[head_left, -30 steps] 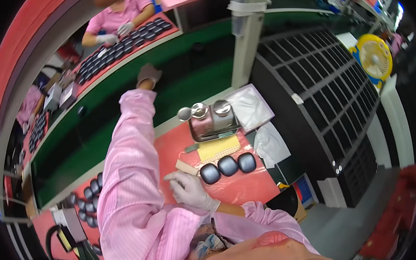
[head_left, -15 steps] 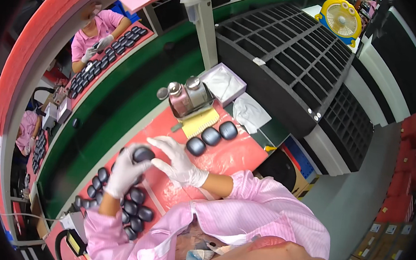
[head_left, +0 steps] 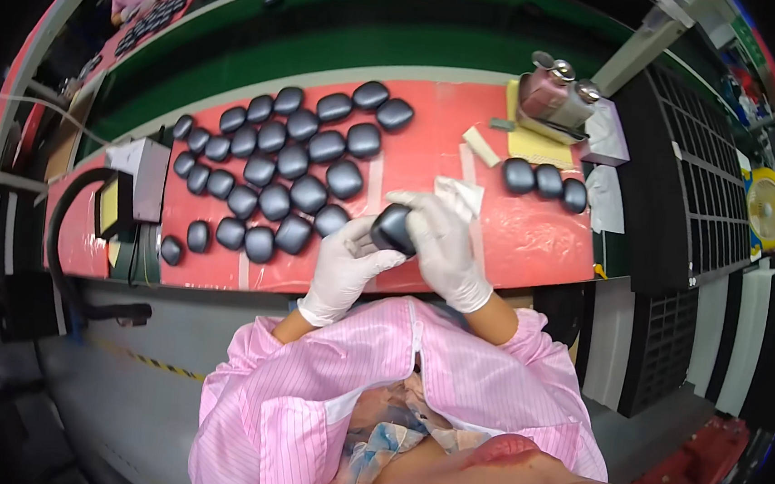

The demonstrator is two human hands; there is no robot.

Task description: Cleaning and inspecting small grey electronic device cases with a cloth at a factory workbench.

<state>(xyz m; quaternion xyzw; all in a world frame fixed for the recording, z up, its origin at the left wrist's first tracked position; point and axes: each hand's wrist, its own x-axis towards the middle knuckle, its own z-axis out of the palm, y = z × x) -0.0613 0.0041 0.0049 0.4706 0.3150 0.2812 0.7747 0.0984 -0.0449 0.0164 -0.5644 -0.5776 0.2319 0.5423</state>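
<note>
A glossy dark grey rounded block (head_left: 394, 230) is between my two white-gloved hands, close above the near part of the red-covered table (head_left: 533, 240). My left hand (head_left: 341, 270) is closed on its lower left side, thumb along the near edge. From the right, my right hand (head_left: 446, 251) has its fingers round the block's other side and top. Just beyond my right hand lies a small white cloth (head_left: 458, 196). Many alike dark grey rounded pieces (head_left: 293, 161) lie in loose rows to the left, the nearest beside my left hand. A short row of alike pieces (head_left: 547, 181) sits at the right.
Pump-top bottles (head_left: 547, 89) stand in a holder on a yellow pad (head_left: 540, 148) at the back right. A pale strip (head_left: 481, 146) lies nearby. A black bent-arm lamp (head_left: 60, 234) is at the left. Black divided racks (head_left: 706, 185) rise at the right. Another person works far left.
The view has swung left, bringing the rows of pieces fully into sight. My right hand, apart and spread before, is now closed round the block that my left hand held.
</note>
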